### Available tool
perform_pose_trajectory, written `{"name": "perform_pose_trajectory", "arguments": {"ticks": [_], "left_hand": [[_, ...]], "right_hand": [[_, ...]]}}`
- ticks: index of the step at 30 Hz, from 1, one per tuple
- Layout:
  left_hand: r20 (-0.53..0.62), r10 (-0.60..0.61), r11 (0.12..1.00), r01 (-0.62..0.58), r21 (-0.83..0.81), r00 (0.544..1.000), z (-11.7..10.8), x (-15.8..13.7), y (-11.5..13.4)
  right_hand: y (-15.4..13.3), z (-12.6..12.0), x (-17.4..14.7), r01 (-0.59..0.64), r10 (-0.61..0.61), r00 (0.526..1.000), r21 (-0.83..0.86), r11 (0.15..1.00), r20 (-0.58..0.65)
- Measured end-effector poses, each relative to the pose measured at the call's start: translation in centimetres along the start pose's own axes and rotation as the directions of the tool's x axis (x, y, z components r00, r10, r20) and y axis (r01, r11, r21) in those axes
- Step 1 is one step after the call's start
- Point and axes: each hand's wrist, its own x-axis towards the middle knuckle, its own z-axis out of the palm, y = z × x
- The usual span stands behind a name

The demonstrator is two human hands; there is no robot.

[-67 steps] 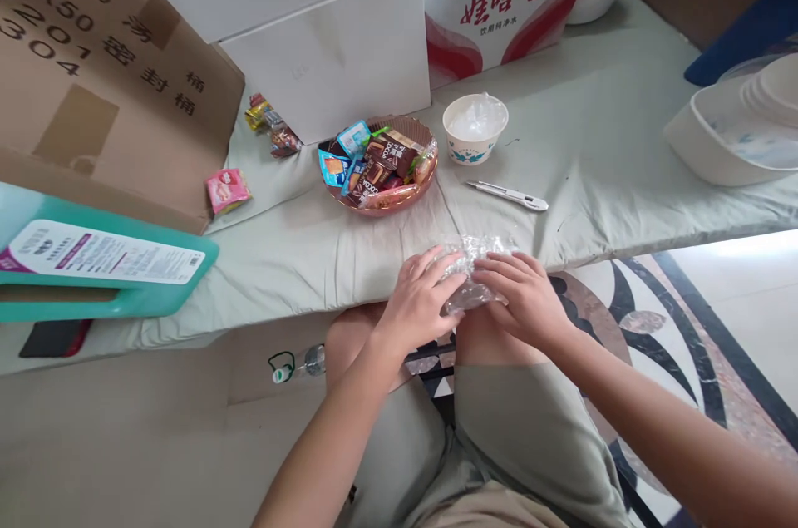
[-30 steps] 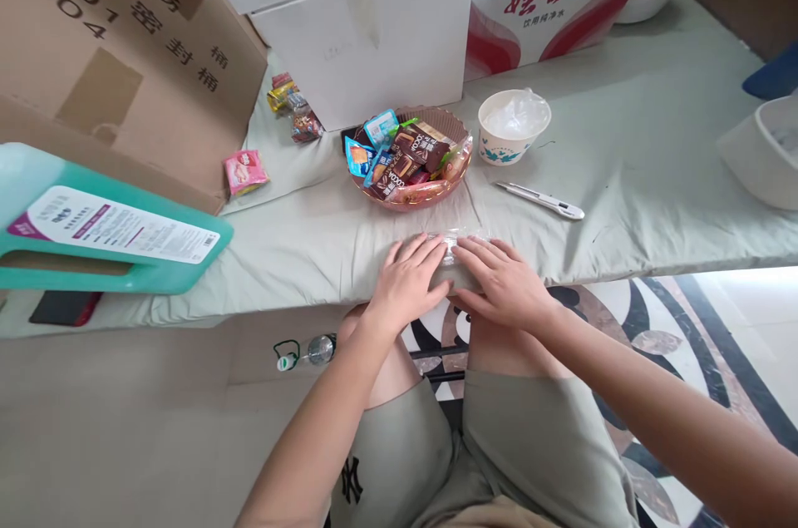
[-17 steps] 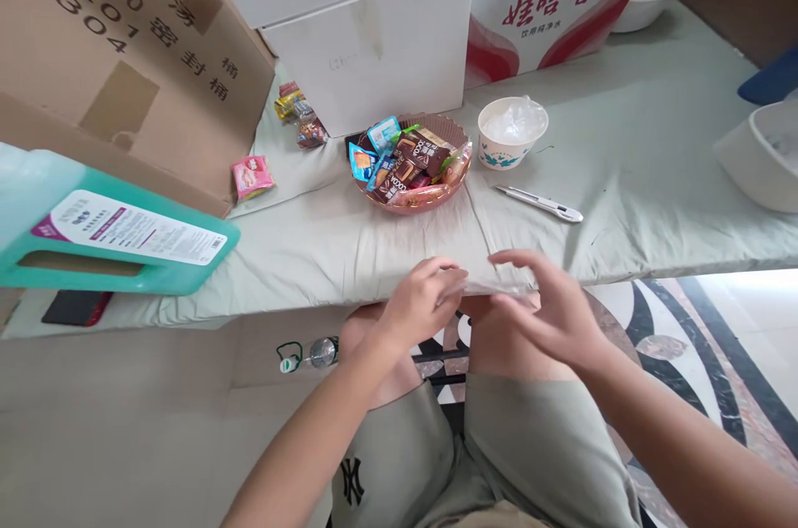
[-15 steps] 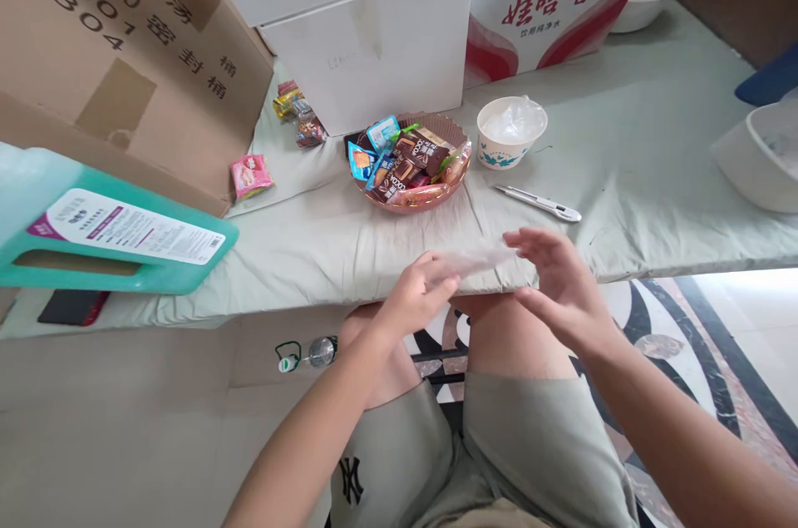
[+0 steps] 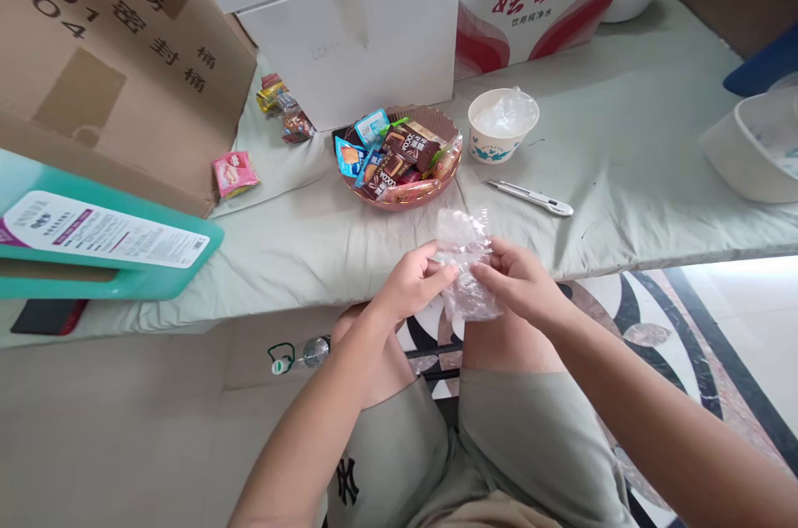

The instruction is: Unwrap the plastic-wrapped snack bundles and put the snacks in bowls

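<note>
Between both hands is a crumpled clear plastic bag (image 5: 467, 295), held over my knees at the table's front edge. My left hand (image 5: 417, 280) pinches its left side, thumb on top. My right hand (image 5: 520, 278) grips its right side the same way, with the fingers partly hidden behind the plastic. Just beyond the bag stands a brown fluted bowl (image 5: 445, 125) full of wrapped snacks (image 5: 399, 158). To its right is a paper cup (image 5: 492, 147) with clear plastic (image 5: 508, 114) in it. A white utility knife (image 5: 529, 198) lies in front of the cup.
A cardboard box (image 5: 125, 96) and a green jug (image 5: 193, 262) stand at the left, near a pink packet (image 5: 235, 174). White boxes (image 5: 374, 46) and a red-and-white carton (image 5: 542, 4) line the back. A white container (image 5: 741, 154) is at the right; a plastic bottle (image 5: 315, 352) lies below.
My right hand has moved left and closed on the bag's right side. The bag, earlier held flat and blurred in my left hand alone, now hangs upright and spread between both hands.
</note>
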Motion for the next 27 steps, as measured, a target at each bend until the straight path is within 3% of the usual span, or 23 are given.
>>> {"name": "perform_pose_trajectory", "arguments": {"ticks": [3, 7, 13, 16, 17, 18, 19, 20, 21, 22, 23, 25, 26, 27], "left_hand": [[0.051, -0.026, 0.994, 0.031, -0.106, 0.998, -0.1, 0.2, 0.1], [0.043, 0.038, 0.993, -0.033, -0.116, 0.998, -0.3, 0.8, 0.4], [-0.008, 0.144, 0.981, -0.142, 0.135, 0.99, 0.0, 2.2, 0.8], [-0.034, 0.249, 0.943, -0.235, 0.235, 0.968, -0.1, 2.8, 0.2], [-0.061, 0.281, 0.93, -0.256, 0.264, 0.958, -0.3, 2.9, 0.0], [-0.098, 0.303, 0.915, -0.261, 0.308, 0.948, -0.8, 3.0, -0.1], [-0.144, 0.32, 0.896, -0.249, 0.369, 0.936, -1.3, 3.0, -0.2], [-0.192, 0.335, 0.87, -0.225, 0.439, 0.922, -1.9, 3.0, -0.4], [-0.236, 0.352, 0.84, -0.194, 0.507, 0.906, -2.6, 3.0, -0.5], [-0.275, 0.366, 0.812, -0.162, 0.56, 0.889, -3.2, 3.0, -0.6], [-0.306, 0.375, 0.791, -0.13, 0.598, 0.875, -3.6, 3.0, -0.8], [-0.341, 0.381, 0.761, -0.081, 0.644, 0.859, -4.2, 3.0, -1.3], [-0.341, 0.378, 0.746, -0.064, 0.663, 0.861, -4.3, 3.0, -1.5], [-0.333, 0.374, 0.729, -0.053, 0.682, 0.865, -4.3, 3.1, -1.8]], "right_hand": [[0.2, -0.4, -0.2, 0.002, -0.003, 0.999, -0.039, 0.999, -0.032], [0.4, -1.8, -0.5, 0.116, -0.121, 0.983, -0.043, 0.992, -0.135], [0.8, -2.8, -0.7, 0.119, -0.118, 0.991, 0.017, 0.993, -0.059], [-0.2, -3.4, 0.1, 0.112, -0.138, 0.971, -0.139, 0.984, -0.197], [-1.1, -3.9, 0.8, 0.133, -0.2, 0.935, -0.232, 0.964, -0.293], [-2.2, -4.6, 1.6, 0.163, -0.299, 0.868, -0.34, 0.926, -0.396], [-3.6, -5.4, 2.6, 0.173, -0.424, 0.762, -0.477, 0.862, -0.489], [-5.2, -6.3, 3.9, 0.145, -0.567, 0.61, -0.626, 0.766, -0.553], [-6.9, -7.1, 5.3, 0.09, -0.676, 0.5, -0.745, 0.661, -0.541], [-8.6, -7.9, 6.9, 0.054, -0.742, 0.483, -0.83, 0.555, -0.464], [-10.1, -8.5, 8.6, 0.039, -0.767, 0.536, -0.897, 0.44, -0.353], [-12.6, -9.3, 11.9, 0.013, -0.661, 0.731, -0.965, 0.263, -0.17], [-13.4, -9.6, 13.4, -0.014, -0.489, 0.864, -0.975, 0.22, -0.123], [-13.9, -9.9, 14.9, -0.024, -0.28, 0.957, -0.981, 0.195, -0.079]]}}
